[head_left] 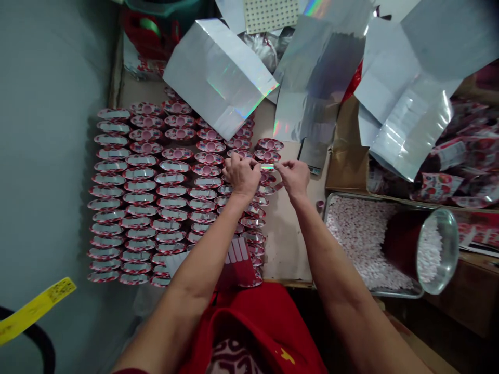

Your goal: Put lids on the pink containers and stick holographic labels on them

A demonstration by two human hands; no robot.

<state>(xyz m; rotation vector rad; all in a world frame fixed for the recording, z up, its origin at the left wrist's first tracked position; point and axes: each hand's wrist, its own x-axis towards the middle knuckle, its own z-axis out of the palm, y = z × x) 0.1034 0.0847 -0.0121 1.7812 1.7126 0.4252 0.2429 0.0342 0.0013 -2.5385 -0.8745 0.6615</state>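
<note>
My left hand and my right hand meet over the board, both with fingers pinched on a small shiny silver sticker held between them. Under and left of the hands lie several rows of small red-and-pink oval cups, many topped with silver seals. Two cups without seals lie just beyond the sticker, their pink insides showing.
Large holographic silver sheets lie across the back of the board. A metal tray of small white pellets with a glass-like scoop sits at right. A grey wall runs along the left. A cardboard box stands behind the tray.
</note>
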